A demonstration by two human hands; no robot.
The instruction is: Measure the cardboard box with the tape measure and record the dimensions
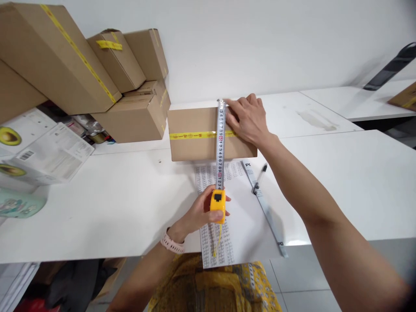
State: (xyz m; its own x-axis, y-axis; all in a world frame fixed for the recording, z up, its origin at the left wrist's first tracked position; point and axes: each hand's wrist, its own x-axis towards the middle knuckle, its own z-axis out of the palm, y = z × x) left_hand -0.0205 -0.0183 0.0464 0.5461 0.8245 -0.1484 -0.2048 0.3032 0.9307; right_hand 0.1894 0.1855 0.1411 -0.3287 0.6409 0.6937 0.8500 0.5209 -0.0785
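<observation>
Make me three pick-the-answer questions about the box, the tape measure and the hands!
1. Where is the pen?
A. on the box
B. on the table right of the sheet
C. in a hand

2. What colour is the tape measure case?
A. yellow
B. blue
C. red

3. What is the blade doing?
A. rolled inside the case
B. pulled out across the box
C. lying on the floor

Answers:
1 B, the pen lies by the sheet, untouched.
2 A, the left hand grips a yellow case.
3 B, the right hand pins its end at the far edge of the box.
</observation>
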